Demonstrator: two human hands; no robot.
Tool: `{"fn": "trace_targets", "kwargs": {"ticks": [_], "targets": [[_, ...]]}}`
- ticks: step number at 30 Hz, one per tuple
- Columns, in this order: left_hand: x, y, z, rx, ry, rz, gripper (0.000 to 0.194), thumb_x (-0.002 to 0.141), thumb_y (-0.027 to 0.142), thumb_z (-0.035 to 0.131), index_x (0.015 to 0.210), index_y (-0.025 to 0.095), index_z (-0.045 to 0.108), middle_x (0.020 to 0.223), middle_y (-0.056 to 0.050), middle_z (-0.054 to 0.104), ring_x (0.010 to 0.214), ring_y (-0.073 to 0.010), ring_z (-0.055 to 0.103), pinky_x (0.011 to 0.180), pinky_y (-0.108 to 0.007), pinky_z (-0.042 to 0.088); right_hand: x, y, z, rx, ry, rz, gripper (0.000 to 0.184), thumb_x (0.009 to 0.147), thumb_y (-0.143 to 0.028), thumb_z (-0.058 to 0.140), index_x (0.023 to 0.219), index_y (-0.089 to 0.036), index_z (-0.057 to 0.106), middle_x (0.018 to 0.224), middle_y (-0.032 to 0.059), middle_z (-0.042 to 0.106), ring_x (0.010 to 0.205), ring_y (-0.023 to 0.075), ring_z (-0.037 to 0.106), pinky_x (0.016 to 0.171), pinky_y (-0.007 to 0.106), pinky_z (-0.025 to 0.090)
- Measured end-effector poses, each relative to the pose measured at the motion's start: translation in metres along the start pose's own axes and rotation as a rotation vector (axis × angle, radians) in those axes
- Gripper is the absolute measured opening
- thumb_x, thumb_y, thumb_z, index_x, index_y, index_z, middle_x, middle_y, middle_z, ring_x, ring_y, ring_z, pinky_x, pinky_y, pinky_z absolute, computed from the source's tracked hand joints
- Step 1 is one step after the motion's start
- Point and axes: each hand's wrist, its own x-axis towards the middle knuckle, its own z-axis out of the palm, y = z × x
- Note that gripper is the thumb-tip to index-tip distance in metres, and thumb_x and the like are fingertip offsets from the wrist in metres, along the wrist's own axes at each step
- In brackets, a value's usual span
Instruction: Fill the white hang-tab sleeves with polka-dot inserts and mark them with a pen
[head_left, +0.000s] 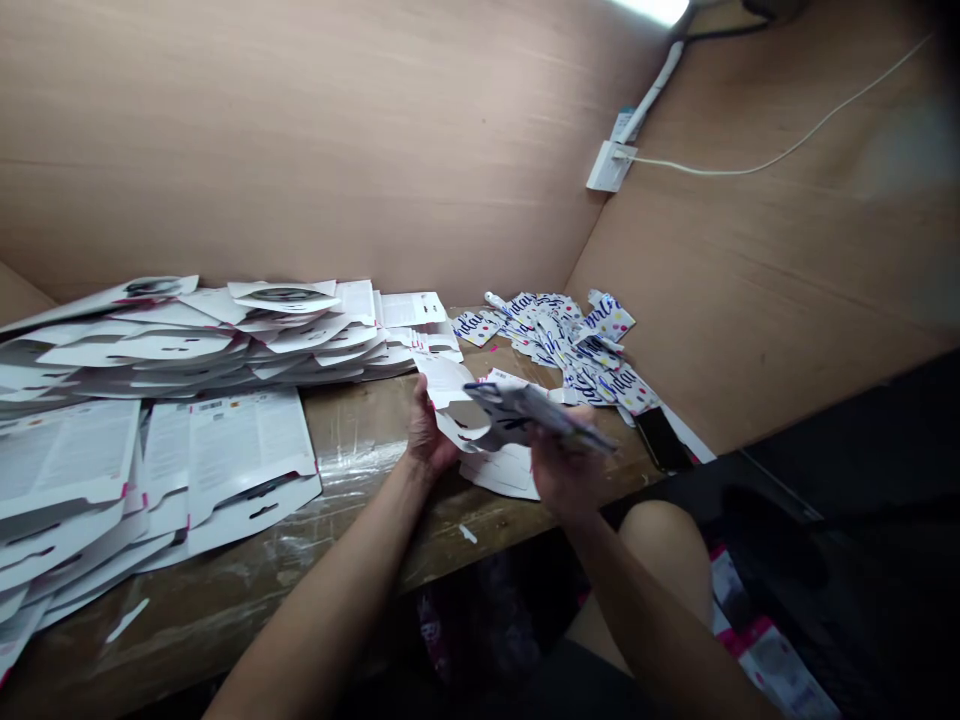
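With our right hand (568, 470) we are gripping a blurred printed packet (517, 412), the grip closed around it, above the table (352, 440). Our left hand (430, 430) is clasping a white carton (444, 378) by its side; the packet is overlapping its opening, and we cannot tell whether it is inside. Beyond, a dark phone (661, 440) is lying beside heaped packets (555, 340); stacked cartons (292, 335) are resting near the brown panel (300, 150).

The packet (517, 412) in the right hand (566, 468) is blurring and partly hiding the white carton (447, 382) in the left hand (431, 435). Picture edges are cropping the carton stacks (64, 455) at left, their print showing too small to read, and the lamp (661, 8) above.
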Motion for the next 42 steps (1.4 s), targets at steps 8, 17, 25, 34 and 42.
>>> {"fn": "trace_targets", "kwargs": {"ticks": [8, 17, 25, 34, 42], "targets": [[-0.004, 0.005, -0.002, -0.005, 0.008, -0.069, 0.084, 0.080, 0.077, 0.068, 0.138, 0.015, 0.064, 0.115, -0.018, 0.078, 0.114, -0.0424, 0.073, 0.104, -0.062, 0.054, 0.008, 0.038, -0.012, -0.433, -0.565, -0.416, 0.022, 0.087, -0.031, 0.082, 0.107, -0.029, 0.074, 0.139, 0.0107, 0.073, 0.138, 0.0342, 0.063, 0.124, 0.060, 0.040], [0.000, -0.001, -0.016, -0.081, -0.075, -0.226, 0.089, 0.085, 0.075, 0.060, 0.147, 0.011, 0.055, 0.117, -0.020, 0.078, 0.108, -0.0409, 0.076, 0.105, -0.066, 0.052, 0.005, 0.054, 0.003, -0.790, -0.464, -0.964, 0.021, 0.102, -0.016, 0.059, 0.119, -0.018, 0.072, 0.135, 0.0177, 0.074, 0.128, 0.0303, 0.067, 0.107, 0.052, 0.055], [0.003, -0.002, -0.018, -0.101, -0.006, -0.180, 0.088, 0.087, 0.075, 0.059, 0.144, 0.008, 0.057, 0.113, -0.020, 0.078, 0.102, -0.0363, 0.077, 0.105, -0.063, 0.054, -0.008, 0.038, 0.009, -1.137, -0.428, -0.790, 0.044, 0.101, -0.010, 0.052, 0.143, -0.009, 0.065, 0.127, 0.0196, 0.076, 0.107, 0.0305, 0.070, 0.091, 0.043, 0.054], [-0.003, 0.000, -0.003, -0.044, 0.066, -0.119, 0.080, 0.090, 0.072, 0.057, 0.139, 0.009, 0.062, 0.107, -0.018, 0.079, 0.101, -0.0368, 0.078, 0.097, -0.056, 0.060, 0.003, 0.054, -0.005, -1.232, -0.353, -0.722, 0.044, 0.099, -0.035, 0.068, 0.138, -0.015, 0.071, 0.120, 0.0194, 0.074, 0.104, 0.0326, 0.064, 0.091, 0.046, 0.049], [-0.007, -0.012, 0.007, -0.032, 0.081, -0.037, 0.071, 0.088, 0.070, 0.065, 0.129, 0.013, 0.067, 0.102, -0.015, 0.080, 0.096, -0.0337, 0.079, 0.094, -0.055, 0.063, -0.015, 0.028, 0.013, -1.174, -0.419, -0.647, 0.057, 0.100, -0.005, 0.041, 0.155, -0.011, 0.054, 0.147, 0.0207, 0.064, 0.136, 0.0313, 0.059, 0.112, 0.048, 0.048]]}}
